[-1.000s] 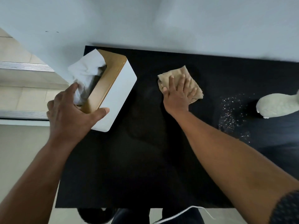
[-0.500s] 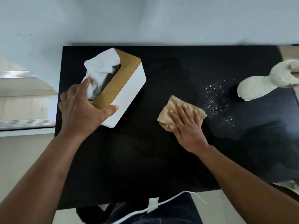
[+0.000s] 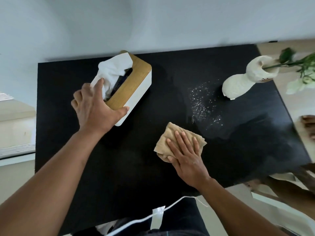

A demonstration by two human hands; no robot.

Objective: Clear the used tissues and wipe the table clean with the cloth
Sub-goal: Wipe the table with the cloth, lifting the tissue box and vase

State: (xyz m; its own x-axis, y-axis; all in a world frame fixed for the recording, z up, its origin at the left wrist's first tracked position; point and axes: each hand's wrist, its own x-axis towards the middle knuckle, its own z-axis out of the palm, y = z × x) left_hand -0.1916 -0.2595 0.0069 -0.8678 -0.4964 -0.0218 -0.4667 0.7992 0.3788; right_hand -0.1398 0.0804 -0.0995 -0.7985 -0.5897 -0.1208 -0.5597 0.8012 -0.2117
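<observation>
On the black surface (image 3: 119,167), the left hand (image 3: 95,109) has its grip clamped around the near end of the tissue box (image 3: 134,92), thumb pressed on the white side wall and fingers curled over the wooden lid beside the slot. A white tissue (image 3: 112,70) stands crumpled out of that slot, its lower fold touching the index finger. The box sits toward ten o'clock on the surface, turned at an angle. The right hand (image 3: 185,154) lies flat with fingers spread apart, palm pressing down on the tan cloth (image 3: 170,138), which rests bunched near the centre, toward five o'clock from the box. At one o'clock from the cloth, a scatter of white crumbs (image 3: 202,103) speckles the surface, apart from the cloth's edge. Beyond the crumbs, at two o'clock, a cream vase (image 3: 238,84) stands holding green stems (image 3: 293,63) that lean past the surface's right edge.
</observation>
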